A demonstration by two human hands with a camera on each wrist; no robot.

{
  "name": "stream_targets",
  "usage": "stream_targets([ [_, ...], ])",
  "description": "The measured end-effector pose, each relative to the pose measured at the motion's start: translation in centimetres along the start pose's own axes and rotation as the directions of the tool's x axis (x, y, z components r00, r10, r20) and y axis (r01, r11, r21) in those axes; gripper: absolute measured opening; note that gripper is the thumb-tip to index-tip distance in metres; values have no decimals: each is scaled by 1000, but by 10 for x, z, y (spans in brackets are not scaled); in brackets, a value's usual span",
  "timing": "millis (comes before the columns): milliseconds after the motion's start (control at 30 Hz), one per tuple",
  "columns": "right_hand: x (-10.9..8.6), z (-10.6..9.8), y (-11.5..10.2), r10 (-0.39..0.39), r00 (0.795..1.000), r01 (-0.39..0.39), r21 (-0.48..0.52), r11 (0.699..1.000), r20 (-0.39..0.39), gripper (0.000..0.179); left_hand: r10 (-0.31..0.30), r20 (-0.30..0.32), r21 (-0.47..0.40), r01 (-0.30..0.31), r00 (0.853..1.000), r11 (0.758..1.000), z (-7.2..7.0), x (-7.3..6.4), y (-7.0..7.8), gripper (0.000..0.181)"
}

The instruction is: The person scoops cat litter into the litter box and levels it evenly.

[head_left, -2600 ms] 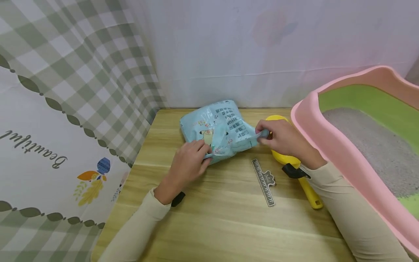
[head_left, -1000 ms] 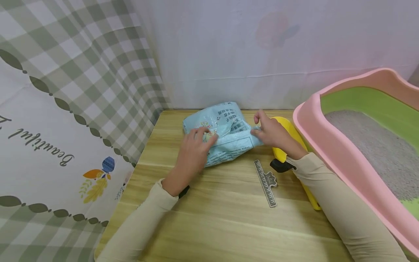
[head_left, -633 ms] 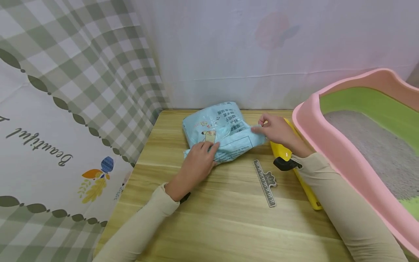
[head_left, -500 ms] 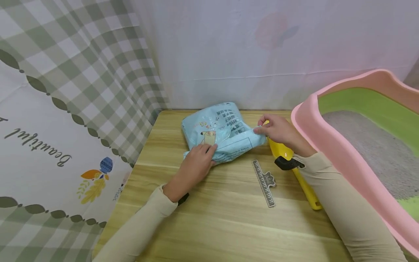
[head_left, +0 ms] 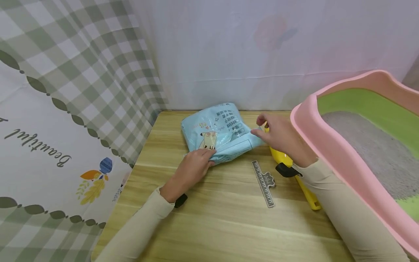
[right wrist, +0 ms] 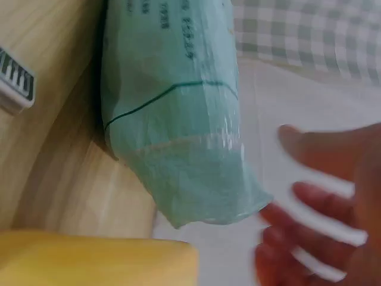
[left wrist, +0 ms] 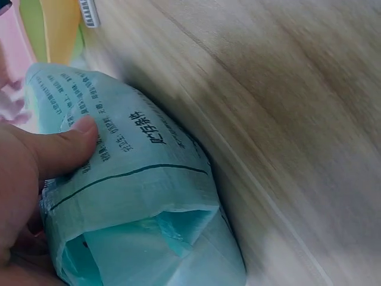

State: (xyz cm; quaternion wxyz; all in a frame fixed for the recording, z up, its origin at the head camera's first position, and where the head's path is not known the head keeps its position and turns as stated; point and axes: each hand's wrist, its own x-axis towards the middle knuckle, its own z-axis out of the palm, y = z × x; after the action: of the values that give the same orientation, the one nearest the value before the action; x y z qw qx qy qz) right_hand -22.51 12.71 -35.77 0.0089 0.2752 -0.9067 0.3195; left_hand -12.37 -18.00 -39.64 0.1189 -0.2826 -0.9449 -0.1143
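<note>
A light-blue printed plastic bag (head_left: 214, 125) with a cartoon animal lies at the back of the table, its near edge folded over. My left hand (head_left: 191, 169) grips the left part of that fold; in the left wrist view the thumb of the left hand (left wrist: 30, 158) presses on the printed side and its other fingers go behind the bag (left wrist: 128, 185). At the bag's right end is my right hand (head_left: 284, 138). The right wrist view shows the right hand (right wrist: 333, 196) with thumb and fingers spread, beside the crumpled bag end (right wrist: 190, 185) and holding nothing.
A flat clip (head_left: 263, 183) with piano-key markings lies in front of the bag. Partly under the right hand and forearm is a yellow scoop (head_left: 280, 157). A pink and green litter box (head_left: 347, 153) holding grey litter (head_left: 376, 145) stands at right. A checked curtain (head_left: 118, 65) hangs left.
The bag's near edge has been folded over onto the bag. The left hand has moved down along the fold and grips it; the right hand has let go of the bag's right end.
</note>
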Motion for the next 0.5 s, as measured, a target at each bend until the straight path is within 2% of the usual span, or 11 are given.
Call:
stream_targets([
  [33,-2,1,-4,-91,996,90,-52,995,-20,33,-1,1,-2,1,1000,1000,-1,0,0,40],
  [100,-6,4,-11,-261,965,257,-161,953,-4,35,-4,-2,-9,3,1000,1000,-2,1,0,41],
  [167,-7,9,-14,-361,929,369,-233,900,77,37,-10,2,-15,10,1000,1000,-3,2,1,41],
  [233,-8,14,-15,-364,915,401,-279,873,177,38,-13,5,-18,13,1000,1000,-4,2,1,41],
  [300,-9,18,-14,-327,920,383,-316,868,217,35,-10,12,-13,10,1000,1000,-3,2,1,41],
  [400,-8,21,-11,-267,940,327,-330,886,215,25,-12,26,-1,12,1000,1000,-3,0,1,38],
  [500,-6,21,-8,-222,956,273,-302,913,193,19,-22,41,4,21,999,1000,-3,-1,1,33],
])
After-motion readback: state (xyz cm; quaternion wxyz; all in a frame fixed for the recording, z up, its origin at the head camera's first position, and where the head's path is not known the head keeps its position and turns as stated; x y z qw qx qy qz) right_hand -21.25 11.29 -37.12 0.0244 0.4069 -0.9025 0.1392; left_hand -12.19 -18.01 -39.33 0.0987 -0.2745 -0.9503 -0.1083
